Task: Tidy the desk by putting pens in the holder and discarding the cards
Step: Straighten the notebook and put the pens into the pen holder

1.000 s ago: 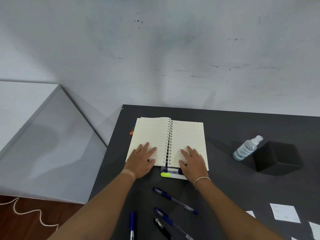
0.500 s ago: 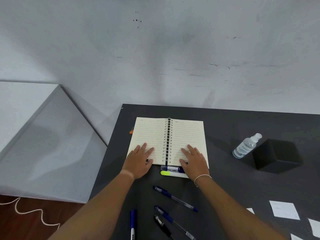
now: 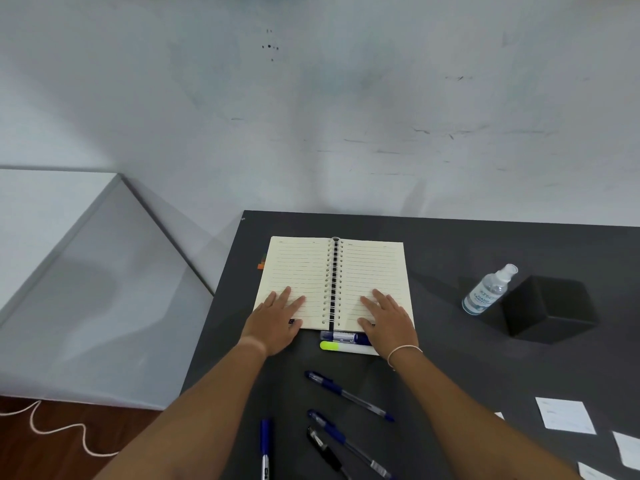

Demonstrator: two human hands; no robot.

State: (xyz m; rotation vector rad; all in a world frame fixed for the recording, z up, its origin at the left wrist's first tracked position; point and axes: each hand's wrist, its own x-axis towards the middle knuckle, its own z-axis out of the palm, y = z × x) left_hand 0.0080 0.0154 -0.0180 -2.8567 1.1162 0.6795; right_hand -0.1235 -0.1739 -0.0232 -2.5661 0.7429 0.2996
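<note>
On the dark grey desk an open spiral-bound notebook with lined cream pages lies flat, and both bare hands press on its near half. The left hand rests palm down with fingers spread on the left page, holding nothing; the right hand, a thin white bracelet at its wrist, lies just as flat and empty on the right page. Just beside the notebook's near edge, a blue marker and a white highlighter with a yellow-green cap lie side by side, their right ends hidden under the right hand. Nearer the person, between the forearms, four loose pens are scattered: a blue-capped clear pen, another blue pen below it, a black pen close alongside, and a blue pen pointing at the frame's bottom edge. White paper cards lie at lower right. A black cube-shaped holder stands far right, a clear spray bottle just beside it.
</note>
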